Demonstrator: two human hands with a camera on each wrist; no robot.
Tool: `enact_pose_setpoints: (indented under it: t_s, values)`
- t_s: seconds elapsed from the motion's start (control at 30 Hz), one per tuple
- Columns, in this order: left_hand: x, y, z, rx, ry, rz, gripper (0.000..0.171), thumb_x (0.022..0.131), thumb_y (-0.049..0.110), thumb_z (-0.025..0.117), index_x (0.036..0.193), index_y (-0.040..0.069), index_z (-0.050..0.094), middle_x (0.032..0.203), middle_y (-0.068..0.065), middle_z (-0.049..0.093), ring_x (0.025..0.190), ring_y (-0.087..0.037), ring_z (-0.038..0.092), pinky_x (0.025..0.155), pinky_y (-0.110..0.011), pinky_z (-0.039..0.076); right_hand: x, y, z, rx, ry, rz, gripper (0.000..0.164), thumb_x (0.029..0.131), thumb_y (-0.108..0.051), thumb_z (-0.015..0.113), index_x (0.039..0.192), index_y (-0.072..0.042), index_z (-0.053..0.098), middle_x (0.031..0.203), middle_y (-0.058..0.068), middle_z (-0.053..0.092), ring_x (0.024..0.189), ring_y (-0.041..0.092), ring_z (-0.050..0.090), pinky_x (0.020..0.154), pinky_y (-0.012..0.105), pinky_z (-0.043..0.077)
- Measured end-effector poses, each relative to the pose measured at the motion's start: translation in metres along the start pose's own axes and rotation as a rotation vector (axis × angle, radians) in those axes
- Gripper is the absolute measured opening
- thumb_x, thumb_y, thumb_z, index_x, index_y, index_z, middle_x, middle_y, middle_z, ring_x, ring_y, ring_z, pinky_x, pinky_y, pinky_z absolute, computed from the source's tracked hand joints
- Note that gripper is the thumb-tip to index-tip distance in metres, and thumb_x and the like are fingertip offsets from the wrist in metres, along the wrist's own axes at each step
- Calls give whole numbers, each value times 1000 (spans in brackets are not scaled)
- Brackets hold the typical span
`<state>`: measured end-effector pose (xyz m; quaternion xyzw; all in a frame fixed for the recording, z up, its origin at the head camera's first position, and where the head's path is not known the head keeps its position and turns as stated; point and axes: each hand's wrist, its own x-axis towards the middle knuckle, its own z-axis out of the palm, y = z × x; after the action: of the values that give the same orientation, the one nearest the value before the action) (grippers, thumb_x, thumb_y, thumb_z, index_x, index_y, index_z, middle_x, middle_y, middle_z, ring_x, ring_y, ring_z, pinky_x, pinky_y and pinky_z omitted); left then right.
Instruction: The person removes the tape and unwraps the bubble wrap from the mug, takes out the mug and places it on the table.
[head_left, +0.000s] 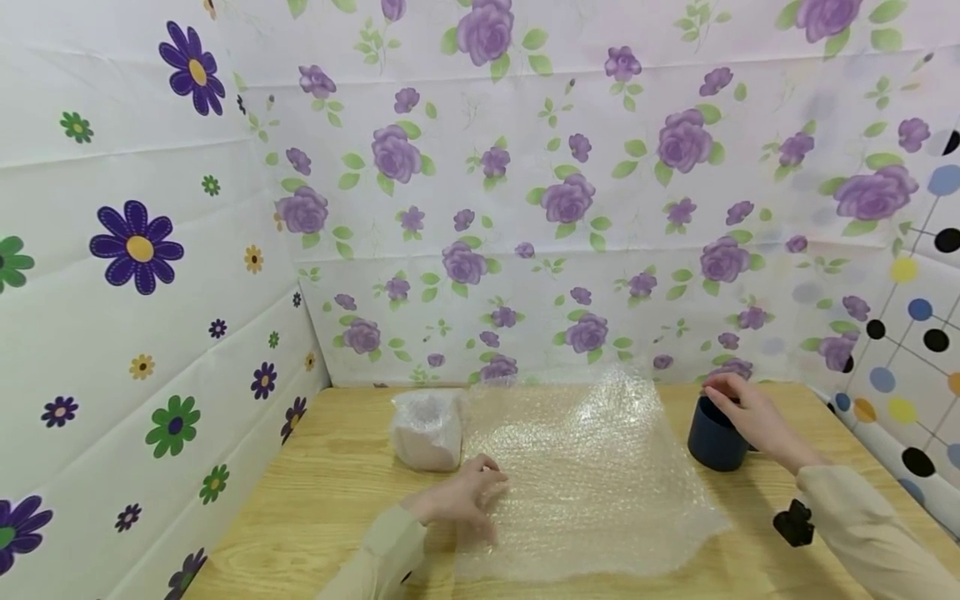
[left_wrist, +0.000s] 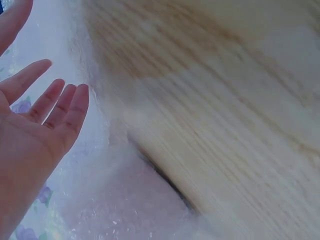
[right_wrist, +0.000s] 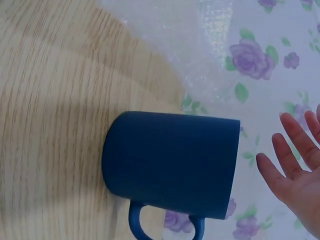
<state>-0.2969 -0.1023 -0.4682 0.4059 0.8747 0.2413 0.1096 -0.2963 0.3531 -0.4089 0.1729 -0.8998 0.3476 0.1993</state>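
Observation:
A dark blue mug [head_left: 717, 435] stands upright on the table at the right. Just above its rim is my right hand [head_left: 752, 417], fingers loosely bent; in the right wrist view a gap separates these fingers from the mug [right_wrist: 170, 165], whose handle [right_wrist: 137, 220] shows. A clear bubble wrap sheet [head_left: 577, 475] lies spread over the middle of the table. Over its left edge hovers my left hand [head_left: 461, 497], its fingers relaxed and spread, holding nothing. Beyond that hand sits a bundle [head_left: 426, 429] wrapped in bubble wrap, pale pinkish inside; its contents are hidden.
A small black clip-like object [head_left: 793, 523] appears beside the right sleeve. The wooden table [head_left: 300, 500] ends at a flower-printed cloth [head_left: 525, 192] behind it. Patterned cloths also hang on the left and right sides.

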Motion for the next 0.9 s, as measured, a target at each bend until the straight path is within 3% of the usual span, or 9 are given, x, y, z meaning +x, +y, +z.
enact_pose_setpoints:
  t_s: [0.07, 0.13, 0.3, 0.4, 0.63, 0.9]
  values:
    - [1, 1, -2, 35, 27, 2, 75, 63, 24, 83, 125, -1, 49, 118, -6, 36, 107, -19, 36, 89, -27, 36, 2, -2, 1, 0, 3, -15, 19, 96, -13, 46, 109, -1, 53, 99, 15, 60, 88, 17, 53, 72, 21, 43]
    - [1, 2, -4, 55, 53, 5, 71, 64, 23, 82, 124, 1, 51, 117, -6, 38, 106, -19, 39, 88, -28, 37, 4, -7, 2, 3, -3, -22, 19, 96, -13, 46, 109, -1, 53, 99, 16, 60, 89, 19, 54, 72, 22, 44]
    - [3, 1, -8, 18, 118, -13, 60, 71, 19, 78, 122, 2, 52, 115, -5, 41, 102, -23, 45, 83, -28, 42, 9, -20, 6, 38, -64, 7, 25, 98, -20, 42, 111, -1, 52, 103, 16, 58, 94, 32, 53, 77, 42, 44]
    - [3, 0, -13, -7, 178, -8, 56, 74, 17, 76, 122, 3, 52, 115, -4, 41, 100, -25, 48, 80, -29, 44, 14, -28, 11, 88, -107, 18, 30, 98, -23, 40, 115, -1, 50, 107, 16, 56, 98, 35, 50, 79, 49, 41]
    - [2, 3, -26, -55, 280, 57, 51, 79, 18, 70, 123, 2, 50, 117, -6, 42, 97, -21, 47, 80, -40, 45, 23, -42, 23, 180, -172, 19, 29, 98, -28, 40, 116, -7, 48, 113, 14, 53, 103, 32, 47, 83, 51, 39]
    - [-1, 4, -40, -62, 384, 106, 48, 79, 14, 70, 122, 2, 52, 116, -7, 45, 100, -21, 47, 78, -38, 46, 35, -61, 41, 228, -208, -3, 27, 97, -25, 42, 115, -6, 49, 109, 14, 54, 100, 31, 50, 81, 49, 41]
